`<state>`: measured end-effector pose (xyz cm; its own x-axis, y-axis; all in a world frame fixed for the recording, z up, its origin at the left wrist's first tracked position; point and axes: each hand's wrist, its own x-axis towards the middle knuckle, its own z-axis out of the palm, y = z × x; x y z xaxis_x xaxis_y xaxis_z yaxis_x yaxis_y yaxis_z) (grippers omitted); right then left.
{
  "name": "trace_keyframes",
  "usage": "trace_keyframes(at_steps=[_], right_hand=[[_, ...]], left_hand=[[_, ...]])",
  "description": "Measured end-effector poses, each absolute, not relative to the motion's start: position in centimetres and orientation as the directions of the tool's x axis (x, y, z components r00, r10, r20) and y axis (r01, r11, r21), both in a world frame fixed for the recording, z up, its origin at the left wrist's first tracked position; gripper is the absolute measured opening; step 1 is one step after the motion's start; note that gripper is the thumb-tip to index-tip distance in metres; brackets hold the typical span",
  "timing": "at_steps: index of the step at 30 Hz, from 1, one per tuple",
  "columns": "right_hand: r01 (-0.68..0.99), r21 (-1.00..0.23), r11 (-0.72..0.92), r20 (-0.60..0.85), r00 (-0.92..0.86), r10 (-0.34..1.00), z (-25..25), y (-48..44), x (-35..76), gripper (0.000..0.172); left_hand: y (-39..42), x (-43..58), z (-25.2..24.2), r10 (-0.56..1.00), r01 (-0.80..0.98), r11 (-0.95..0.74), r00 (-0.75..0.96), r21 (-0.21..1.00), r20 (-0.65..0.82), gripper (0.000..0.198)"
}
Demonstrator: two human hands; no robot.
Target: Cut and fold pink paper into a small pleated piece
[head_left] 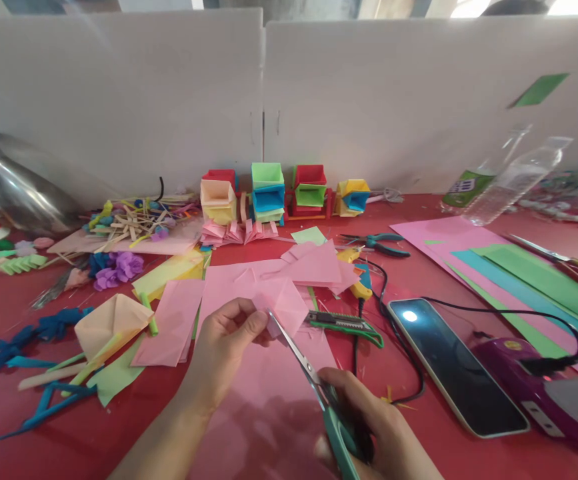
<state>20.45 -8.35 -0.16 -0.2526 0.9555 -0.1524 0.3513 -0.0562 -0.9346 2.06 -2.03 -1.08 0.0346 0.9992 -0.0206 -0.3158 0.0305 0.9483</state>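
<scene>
in the lower middle of the frame the left hand (229, 337) is pinching a small folded piece of pink paper (285, 305) between thumb and curled fingers, holding it just above a large pink paper sheet (263, 393) that is lying on the red table (419, 287). at the bottom edge, right of centre, the right hand (369, 427) is wrapping tightly around the teal handles of a pair of steel-bladed scissors (313, 380). the blades are pointing up and left, and their tips are meeting the folded piece's lower edge beside the left thumb. how far the blades are parted is hard to tell.

the cutting seems to be only starting: the folded piece is showing no slit and no offcut is lying beneath it. several flat pink squares (173, 320) are waiting to the left. a row of pleated pink paper pieces (239, 231) is sitting finished in the upper middle, in front of stacked coloured paper boxes (269, 193). a green utility knife (346, 323) and a black smartphone (456, 367) are lying just to the right.
</scene>
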Motion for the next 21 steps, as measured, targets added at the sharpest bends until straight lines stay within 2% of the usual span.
trace_keyframes(at_steps=[11,21], right_hand=[[0.4,-0.914,-0.068,-0.169,-0.224,0.96,-0.9,-8.2,20.8,0.031],[0.401,-0.915,-0.047,-0.162,-0.257,0.953,0.1,-8.5,20.2,0.021]], left_hand=[[-2.1,2.3,-0.9,0.997,-0.314,0.057,0.072,0.948,-0.036,0.017],[-2.3,2.2,-0.7,0.996,-0.274,0.052,0.083,0.96,-0.031,0.016]])
